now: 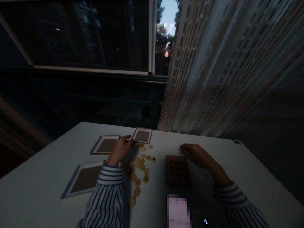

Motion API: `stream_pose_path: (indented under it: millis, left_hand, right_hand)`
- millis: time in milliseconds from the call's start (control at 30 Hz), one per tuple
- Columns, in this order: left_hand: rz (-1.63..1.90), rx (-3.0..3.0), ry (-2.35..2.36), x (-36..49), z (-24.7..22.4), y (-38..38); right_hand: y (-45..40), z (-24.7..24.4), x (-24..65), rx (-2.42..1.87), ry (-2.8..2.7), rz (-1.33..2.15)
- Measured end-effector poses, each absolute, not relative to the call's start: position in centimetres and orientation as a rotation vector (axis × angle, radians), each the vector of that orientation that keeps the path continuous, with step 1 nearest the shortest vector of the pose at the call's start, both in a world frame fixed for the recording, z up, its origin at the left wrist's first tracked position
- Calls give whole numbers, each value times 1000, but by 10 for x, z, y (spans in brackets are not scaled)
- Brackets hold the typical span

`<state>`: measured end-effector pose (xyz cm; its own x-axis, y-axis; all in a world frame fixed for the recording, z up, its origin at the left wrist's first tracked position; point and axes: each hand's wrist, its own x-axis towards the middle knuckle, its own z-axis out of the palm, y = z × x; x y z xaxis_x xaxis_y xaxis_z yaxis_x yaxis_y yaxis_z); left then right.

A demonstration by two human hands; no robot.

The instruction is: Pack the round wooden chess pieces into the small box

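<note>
My left hand [119, 150] reaches across the table, its thumb and fingertips closed at the near left edge of a small shallow tray [142, 136]. Below and right of that hand lie scattered round Chinese chess pieces [142, 167], some showing red or black characters, others plain side up. The forearm hides part of the spread. My right hand [199, 155] is lightly curled above the table, fingers loosely apart, with nothing visible in it. Just left of it stands a dark square box [178, 170] filled with rows of the same round pieces.
Two more shallow trays, a middle-sized one [105, 144] and a larger one [85, 177], lie on the left of the white table [42, 164]. A blurred-out pale rectangle [178, 210] is at the near edge. Beyond are a window [95, 34] and a string curtain [190, 69].
</note>
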<state>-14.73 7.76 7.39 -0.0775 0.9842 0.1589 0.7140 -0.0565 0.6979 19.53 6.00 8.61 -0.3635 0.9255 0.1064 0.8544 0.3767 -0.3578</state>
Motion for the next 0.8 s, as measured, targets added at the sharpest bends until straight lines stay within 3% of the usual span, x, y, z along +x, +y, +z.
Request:
stream_pose_path:
  millis: [367,800]
  left_hand:
    - [881,1675,1856,-162,77,113]
    - [828,1605,1878,-161,39,154]
  right_hand:
    - [115,96,131,-1458,-2488,490]
    - [169,61,64,-1600,-2475,540]
